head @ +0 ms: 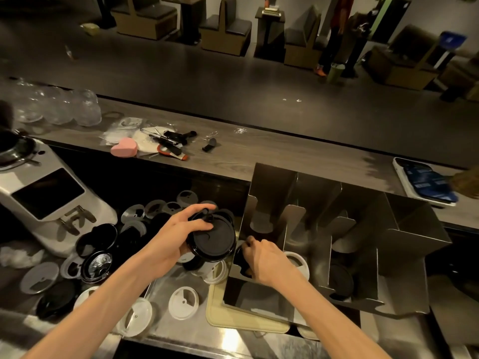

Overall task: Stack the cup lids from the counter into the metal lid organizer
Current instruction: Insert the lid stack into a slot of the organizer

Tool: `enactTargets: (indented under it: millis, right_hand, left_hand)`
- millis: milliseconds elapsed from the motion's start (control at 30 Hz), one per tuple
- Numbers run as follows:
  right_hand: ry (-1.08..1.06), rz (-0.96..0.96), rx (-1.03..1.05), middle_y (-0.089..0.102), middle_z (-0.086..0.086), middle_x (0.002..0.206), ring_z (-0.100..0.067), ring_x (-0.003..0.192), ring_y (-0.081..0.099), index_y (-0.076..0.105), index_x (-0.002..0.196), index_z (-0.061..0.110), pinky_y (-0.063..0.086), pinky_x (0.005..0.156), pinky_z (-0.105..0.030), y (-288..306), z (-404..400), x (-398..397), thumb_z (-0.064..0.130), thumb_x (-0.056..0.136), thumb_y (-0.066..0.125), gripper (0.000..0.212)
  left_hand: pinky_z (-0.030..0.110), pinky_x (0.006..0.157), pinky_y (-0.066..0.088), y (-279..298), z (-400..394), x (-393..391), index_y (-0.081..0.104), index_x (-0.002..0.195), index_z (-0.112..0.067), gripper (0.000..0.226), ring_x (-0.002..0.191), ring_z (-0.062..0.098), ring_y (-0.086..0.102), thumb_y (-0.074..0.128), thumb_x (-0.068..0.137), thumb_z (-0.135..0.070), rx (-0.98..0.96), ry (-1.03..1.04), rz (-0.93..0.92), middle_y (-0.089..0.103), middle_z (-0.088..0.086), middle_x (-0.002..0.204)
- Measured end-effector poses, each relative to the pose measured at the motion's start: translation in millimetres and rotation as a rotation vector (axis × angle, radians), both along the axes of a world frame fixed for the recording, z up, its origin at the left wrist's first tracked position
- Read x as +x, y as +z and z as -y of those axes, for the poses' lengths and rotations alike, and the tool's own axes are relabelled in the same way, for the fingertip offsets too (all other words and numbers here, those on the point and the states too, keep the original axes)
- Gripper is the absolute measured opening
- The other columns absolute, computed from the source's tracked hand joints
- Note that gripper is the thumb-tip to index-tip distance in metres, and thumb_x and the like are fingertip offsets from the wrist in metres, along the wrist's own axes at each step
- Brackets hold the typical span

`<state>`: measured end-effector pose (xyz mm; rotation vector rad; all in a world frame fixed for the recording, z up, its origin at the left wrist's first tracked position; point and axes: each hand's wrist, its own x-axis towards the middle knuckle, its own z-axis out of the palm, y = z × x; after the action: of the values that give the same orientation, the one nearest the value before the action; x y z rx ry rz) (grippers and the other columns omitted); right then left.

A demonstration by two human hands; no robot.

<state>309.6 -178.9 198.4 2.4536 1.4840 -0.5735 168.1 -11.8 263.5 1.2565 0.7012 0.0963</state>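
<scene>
Black lids in a stack [212, 238] sit gripped in the left hand [178, 233], fingers curled round the rim, just left of the metal lid organizer [337, 244]. The right hand [264, 260] reaches into the organizer's leftmost slot, fingers pinching a black lid [239, 256] there. Loose white and black lids [183, 302] lie scattered over the steel counter [181, 330] to the left.

Black lids [212, 239] — grey metal organizer [272, 187] — pink heart [124, 147], wood-grain counter [259, 154].
</scene>
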Motion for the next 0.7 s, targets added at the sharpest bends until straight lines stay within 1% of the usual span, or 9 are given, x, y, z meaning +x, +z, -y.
enactTargets:
  millis: [100,200,300,433,500,567,600,633,700]
  right_hand:
    - [0.045,0.017,-0.003,0.050,-0.016,0.141,-0.031,0.109,0.062,0.049,0.146,0.008,0.055,0.089,-0.039,-3,0,2,0.026,0.098,0.067,0.054]
    - [0.027,0.035,-0.043,0.053,-0.017,0.134,-0.033,0.111,0.061,0.051,0.142,0.007,0.052,0.088,-0.040,3,-4,-1,0.028,0.100,0.063,0.048]
    - [0.050,0.061,-0.089,0.050,-0.017,0.139,-0.033,0.122,0.055,0.045,0.146,0.007,0.048,0.095,-0.040,7,-9,-5,0.032,0.103,0.058,0.051]
    - [0.046,0.115,-0.095,0.048,-0.015,0.143,-0.034,0.121,0.057,0.045,0.147,0.011,0.047,0.091,-0.041,11,-8,-3,0.043,0.102,0.056,0.057]
    - [0.048,0.129,-0.104,0.043,-0.014,0.151,-0.035,0.123,0.058,0.045,0.148,0.011,0.047,0.091,-0.041,16,-5,-4,0.045,0.101,0.056,0.059]
    - [0.050,0.109,-0.083,0.039,-0.014,0.155,-0.035,0.123,0.058,0.046,0.148,0.011,0.048,0.093,-0.042,25,1,-5,0.044,0.101,0.058,0.059]
    - [0.038,0.082,-0.037,0.042,-0.013,0.153,-0.034,0.120,0.060,0.050,0.145,0.012,0.050,0.093,-0.042,31,5,-5,0.042,0.100,0.061,0.055]
    - [0.014,0.046,0.034,0.049,-0.013,0.146,-0.031,0.115,0.063,0.056,0.138,0.012,0.052,0.092,-0.041,39,11,-4,0.038,0.098,0.065,0.049]
    - [-0.046,0.001,0.189,0.061,-0.007,0.124,-0.026,0.104,0.066,0.064,0.123,0.013,0.057,0.087,-0.037,59,23,0,0.028,0.095,0.069,0.033]
  left_hand:
    - [0.049,0.100,0.054,1,-1,3,0.067,0.126,-0.030,0.041,0.104,0.029,0.073,0.063,0.094,-0.004,0.007,-0.030,-0.001,0.076,0.011,0.112]
    - [0.046,0.100,0.054,6,0,8,0.063,0.127,-0.024,0.038,0.105,0.029,0.073,0.065,0.093,-0.006,-0.001,-0.043,-0.007,0.077,0.013,0.110]
    - [0.042,0.096,0.054,11,2,10,0.065,0.122,-0.019,0.033,0.104,0.028,0.073,0.068,0.092,-0.006,0.006,-0.070,-0.010,0.076,0.014,0.109]
    - [0.037,0.086,0.057,17,5,10,0.070,0.117,-0.018,0.031,0.101,0.027,0.074,0.071,0.089,-0.006,0.039,-0.096,-0.004,0.077,0.012,0.108]
    - [0.037,0.087,0.057,19,7,11,0.072,0.116,-0.019,0.032,0.103,0.026,0.073,0.074,0.087,-0.007,0.061,-0.111,0.010,0.077,0.010,0.108]
    - [0.039,0.092,0.056,23,10,12,0.072,0.117,-0.018,0.033,0.105,0.025,0.073,0.075,0.086,-0.009,0.082,-0.135,0.029,0.077,0.009,0.109]
    - [0.039,0.093,0.056,25,11,13,0.072,0.117,-0.018,0.032,0.105,0.024,0.073,0.075,0.085,-0.010,0.098,-0.148,0.035,0.077,0.008,0.109]
    - [0.039,0.092,0.056,27,12,13,0.072,0.116,-0.016,0.031,0.104,0.024,0.073,0.075,0.086,-0.010,0.114,-0.159,0.039,0.077,0.008,0.108]
    - [0.033,0.084,0.058,32,16,17,0.072,0.113,-0.011,0.027,0.100,0.024,0.075,0.075,0.086,-0.009,0.129,-0.171,0.045,0.078,0.009,0.105]
